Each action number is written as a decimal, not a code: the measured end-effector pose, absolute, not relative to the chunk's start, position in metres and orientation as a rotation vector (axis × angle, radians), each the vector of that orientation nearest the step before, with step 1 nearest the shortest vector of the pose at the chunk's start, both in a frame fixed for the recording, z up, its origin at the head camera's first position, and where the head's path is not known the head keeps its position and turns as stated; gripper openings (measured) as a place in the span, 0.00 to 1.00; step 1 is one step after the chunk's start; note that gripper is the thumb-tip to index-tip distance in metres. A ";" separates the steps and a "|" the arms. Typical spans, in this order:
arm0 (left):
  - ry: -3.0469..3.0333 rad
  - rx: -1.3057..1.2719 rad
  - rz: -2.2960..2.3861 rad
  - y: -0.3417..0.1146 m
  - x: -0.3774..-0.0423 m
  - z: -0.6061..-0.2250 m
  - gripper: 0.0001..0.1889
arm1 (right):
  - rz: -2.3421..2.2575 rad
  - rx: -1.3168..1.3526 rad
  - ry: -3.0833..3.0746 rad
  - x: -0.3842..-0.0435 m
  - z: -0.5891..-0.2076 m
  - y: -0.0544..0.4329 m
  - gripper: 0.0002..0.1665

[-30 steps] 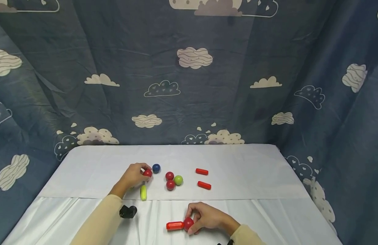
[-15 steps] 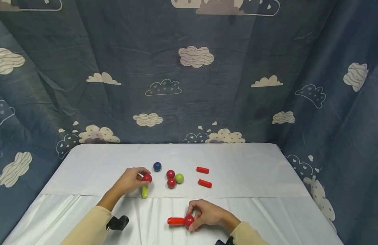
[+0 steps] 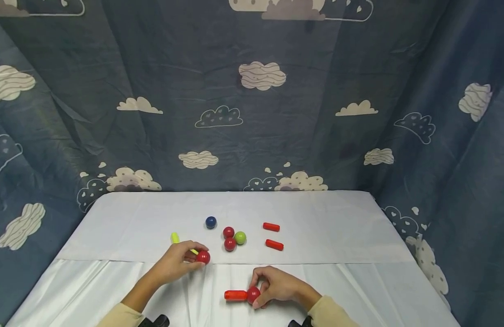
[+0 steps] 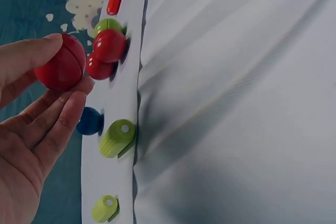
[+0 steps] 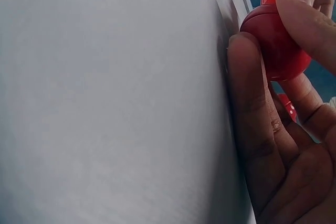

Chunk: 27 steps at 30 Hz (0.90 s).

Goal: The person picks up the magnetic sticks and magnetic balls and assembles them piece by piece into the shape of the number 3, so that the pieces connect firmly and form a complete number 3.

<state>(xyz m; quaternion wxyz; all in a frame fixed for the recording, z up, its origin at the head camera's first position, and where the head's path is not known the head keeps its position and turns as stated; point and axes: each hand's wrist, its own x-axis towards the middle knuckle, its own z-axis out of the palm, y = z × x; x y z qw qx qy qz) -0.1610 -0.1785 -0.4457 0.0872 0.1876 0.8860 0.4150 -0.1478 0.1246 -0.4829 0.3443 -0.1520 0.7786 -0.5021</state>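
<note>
White cloth [image 3: 358, 290] is spread over a tabletop [image 3: 325, 231], and two hands in cream sleeves [image 3: 331, 313] are seen over it from the wearer's own viewpoint. Nearest, at the front and just right of centre, the right hand [image 3: 278, 285] is drawn into a narrow pinch, and a glossy red ball [image 3: 253, 295] is held in it. Against the left side of that ball, one end of a short red stick [image 3: 235, 295] is set, with its other end pointed left; how firmly the two are joined cannot be told.

A little farther off, to the left, another red ball [image 3: 203, 257] is pinched by the left hand [image 3: 176, 262]; in the left wrist view it is shown raised above the cloth. Just beyond that hand, two yellow-green sticks [image 3: 175, 237] are laid, one of them mostly covered by the hand in the head view.

Past these, near the middle, two more red balls [image 3: 229, 244] and a green ball [image 3: 240, 237] are grouped in a tight cluster. To the cluster's right, two loose red sticks [image 3: 274, 245] are laid apart, one behind the other. Slightly farther back, left of the cluster, a dark blue ball [image 3: 210, 222] is set alone. Behind everything, a cloud-patterned dark blue curtain [image 3: 297, 136] is hung.
</note>
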 end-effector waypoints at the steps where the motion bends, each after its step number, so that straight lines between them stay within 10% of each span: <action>1: 2.628 0.562 1.248 -0.178 -0.158 -0.447 0.18 | -1.301 -0.395 2.026 -0.148 -0.483 0.125 0.17; 27: 2.341 0.526 1.402 -0.153 -0.110 -0.481 0.18 | -1.280 -0.429 2.050 -0.148 -0.482 0.123 0.18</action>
